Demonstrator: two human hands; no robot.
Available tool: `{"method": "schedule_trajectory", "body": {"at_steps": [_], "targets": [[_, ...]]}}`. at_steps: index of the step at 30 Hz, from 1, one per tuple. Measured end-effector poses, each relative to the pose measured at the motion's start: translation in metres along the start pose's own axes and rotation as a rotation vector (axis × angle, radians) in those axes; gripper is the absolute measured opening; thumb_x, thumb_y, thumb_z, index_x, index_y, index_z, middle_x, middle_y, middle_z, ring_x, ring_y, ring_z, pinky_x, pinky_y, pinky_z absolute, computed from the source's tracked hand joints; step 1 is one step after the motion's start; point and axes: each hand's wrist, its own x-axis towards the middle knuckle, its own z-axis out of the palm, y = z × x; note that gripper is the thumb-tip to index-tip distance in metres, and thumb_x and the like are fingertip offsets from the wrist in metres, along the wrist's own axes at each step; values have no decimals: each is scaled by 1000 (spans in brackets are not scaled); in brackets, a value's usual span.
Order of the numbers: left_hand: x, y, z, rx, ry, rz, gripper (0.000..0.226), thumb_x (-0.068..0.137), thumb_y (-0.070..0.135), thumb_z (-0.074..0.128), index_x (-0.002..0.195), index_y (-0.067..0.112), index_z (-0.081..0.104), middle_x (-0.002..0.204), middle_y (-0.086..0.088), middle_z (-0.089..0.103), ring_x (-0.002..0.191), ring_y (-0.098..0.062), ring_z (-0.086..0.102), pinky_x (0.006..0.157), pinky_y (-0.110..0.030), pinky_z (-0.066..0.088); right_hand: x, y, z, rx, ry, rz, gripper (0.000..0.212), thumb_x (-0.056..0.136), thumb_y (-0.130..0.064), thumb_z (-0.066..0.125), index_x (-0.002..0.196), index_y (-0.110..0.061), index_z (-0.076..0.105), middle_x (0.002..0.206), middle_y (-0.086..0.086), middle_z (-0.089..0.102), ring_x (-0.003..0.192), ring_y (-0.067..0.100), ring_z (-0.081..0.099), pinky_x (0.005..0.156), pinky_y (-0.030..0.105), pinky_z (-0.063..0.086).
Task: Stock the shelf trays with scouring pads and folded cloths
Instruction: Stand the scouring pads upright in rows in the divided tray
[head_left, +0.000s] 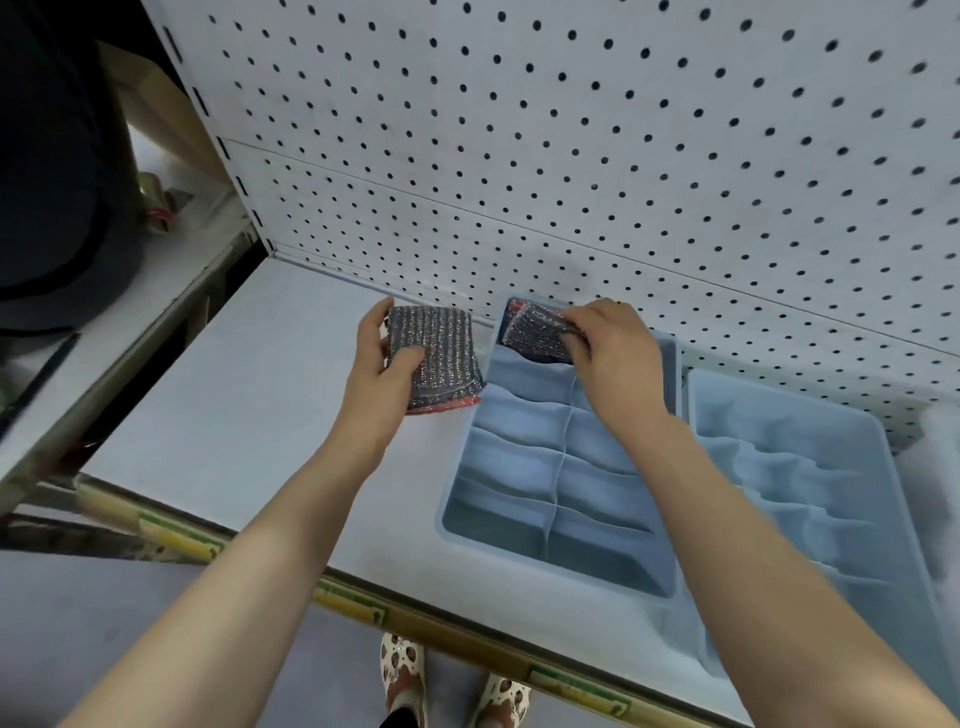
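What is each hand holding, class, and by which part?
Left hand: a stack of grey metallic scouring pads, gripped across its left edge. Right hand: one grey metallic scouring pad, pinched at its right end over the blue divided tray.

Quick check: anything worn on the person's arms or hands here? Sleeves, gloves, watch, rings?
Nothing visible. Left hand and right hand are bare, no gloves, and both forearms are uncovered up to the frame edge, so no sleeves show. No watch or bracelet at either wrist; no rings can be made out.

Scouring pads (439, 353) silver-grey knit, red edge; trays (524, 467) pale blue; pegboard (571, 130) white, black dots.
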Motion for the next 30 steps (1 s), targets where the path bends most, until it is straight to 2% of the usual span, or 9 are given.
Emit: {"method": "schedule_trajectory", "body": {"at_steps": [5,9,12,17,20,22,24,27,30], "targets": [[-1,-1,0,14,-14,2,51,97,19,52,136,46,35,126,-1,56,107,-16,63,70,-18,55,5,-7,24,-254,-1,-39,20,82,3,62,98,-6,71,95,11,67,88,32,58,58,32,37],[-2,0,-2,27,-21,18,49,95,25,58,131,52,37,125,4,55,111,-13,60,76,-22,56,7,-9,31,-336,16,-111,24,52,13,75,67,-4,68,67,10,62,68,31,60,49,25,29],[-4,1,-3,36,-26,43,48,94,28,61,127,56,39,123,10,55,107,-2,59,72,-18,55,11,-5,36,-295,146,-148,31,57,8,76,82,-10,73,75,6,65,70,30,57,52,29,41],[-6,4,-1,31,-50,80,53,93,26,63,134,48,39,125,9,53,94,14,59,68,-15,54,6,-6,43,-244,74,-110,25,65,9,75,84,-9,77,79,7,68,76,30,59,47,29,45],[-7,7,2,10,-71,98,55,93,22,64,136,46,39,127,5,54,96,9,61,69,-17,54,9,-18,31,17,34,-11,14,88,-14,68,100,-13,76,94,6,70,88,26,59,69,31,46],[-9,8,6,7,-87,126,55,93,19,64,136,45,39,126,6,54,96,9,62,69,-17,54,5,-35,19,348,8,105,20,93,-38,60,92,-24,75,85,-6,70,79,10,59,68,21,39],[-13,8,12,16,-108,145,56,94,19,63,138,42,38,126,7,54,97,9,62,70,-19,55,-2,-54,11,636,-174,227,22,88,-54,61,88,-33,69,80,-14,69,73,-2,61,66,14,43],[-18,8,17,-4,-113,152,49,97,25,58,138,42,39,125,8,55,99,8,62,71,-18,55,-12,-61,8,816,-315,353,27,81,-36,78,99,-27,60,97,0,70,88,17,67,77,32,58],[-21,6,16,-39,-145,131,36,101,29,50,132,46,44,129,2,54,103,-2,63,74,-24,56,-18,-57,3,1070,-298,459,20,83,-10,76,93,-17,60,95,11,70,83,24,66,81,44,58]]}}
